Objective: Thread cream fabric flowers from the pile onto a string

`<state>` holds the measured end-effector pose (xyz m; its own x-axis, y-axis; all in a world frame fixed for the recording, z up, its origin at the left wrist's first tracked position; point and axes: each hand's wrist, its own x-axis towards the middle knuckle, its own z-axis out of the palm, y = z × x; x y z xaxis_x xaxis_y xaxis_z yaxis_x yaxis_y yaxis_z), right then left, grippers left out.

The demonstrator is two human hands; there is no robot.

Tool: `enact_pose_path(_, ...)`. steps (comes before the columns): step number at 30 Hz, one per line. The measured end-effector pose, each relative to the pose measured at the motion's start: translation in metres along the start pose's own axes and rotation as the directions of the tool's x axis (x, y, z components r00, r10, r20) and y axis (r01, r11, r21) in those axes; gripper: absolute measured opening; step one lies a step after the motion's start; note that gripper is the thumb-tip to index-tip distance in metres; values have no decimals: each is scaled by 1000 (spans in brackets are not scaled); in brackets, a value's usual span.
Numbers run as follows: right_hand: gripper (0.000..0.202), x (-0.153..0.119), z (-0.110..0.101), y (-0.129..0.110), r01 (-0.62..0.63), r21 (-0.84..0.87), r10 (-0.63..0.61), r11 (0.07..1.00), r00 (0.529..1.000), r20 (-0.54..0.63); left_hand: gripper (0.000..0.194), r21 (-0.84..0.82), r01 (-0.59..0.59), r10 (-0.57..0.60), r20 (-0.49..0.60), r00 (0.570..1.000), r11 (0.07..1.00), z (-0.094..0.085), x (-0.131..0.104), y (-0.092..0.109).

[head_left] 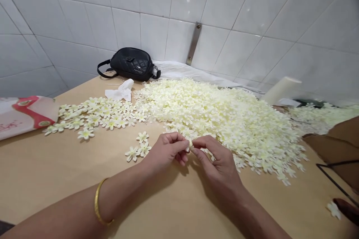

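Observation:
Between the pinched fingertips of my left hand (171, 148) and my right hand (217, 158) is a small pale artificial flower (190, 144), mostly covered by the fingers. Both hands are closed on it, just above the table and at the near edge of a big heap of cream-yellow artificial flowers (218, 115). Beside my left wrist lie several loose flowers (143, 148). A flatter spread of flowers (103, 112) with yellow centres reaches out to the left.
A black quilted bag (131, 63) and a crumpled white tissue (122, 90) sit at the back left. At the left edge is a red-and-white printed bag (28, 115). A cream roll (282, 89) stands behind the heap. Brown cardboard (336, 149) is on the right, above the wooden table (70, 171).

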<state>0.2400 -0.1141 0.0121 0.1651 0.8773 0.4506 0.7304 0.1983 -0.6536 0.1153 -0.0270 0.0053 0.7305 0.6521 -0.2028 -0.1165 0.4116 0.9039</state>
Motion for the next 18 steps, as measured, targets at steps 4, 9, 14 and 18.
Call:
enact_pose_path(4, 16, 1, 2, 6, 28, -4, -28, 1000, 1000, -11, 23, -74, 11, -6, 68, 998, 997, -2, 1, 0)
enact_pose_path(9, 18, -1, 1, 11, 82, -58, -83, 995, 997, -10, 16, -23, 22, -20, 90, 996, 999, -1, -1, -1)
enact_pose_path(14, 18, -1, 0, 9, 25, -88, -27, 996, 999, -20, 13, -77, 61, -53, 102, 993, 995, 1, -1, -1)
enact_pose_path(18, 16, -1, -1, 8, -160, 55, 160, 986, 987, 4, 7, -123, 65, -56, 78, 995, 990, 3, -2, 1)
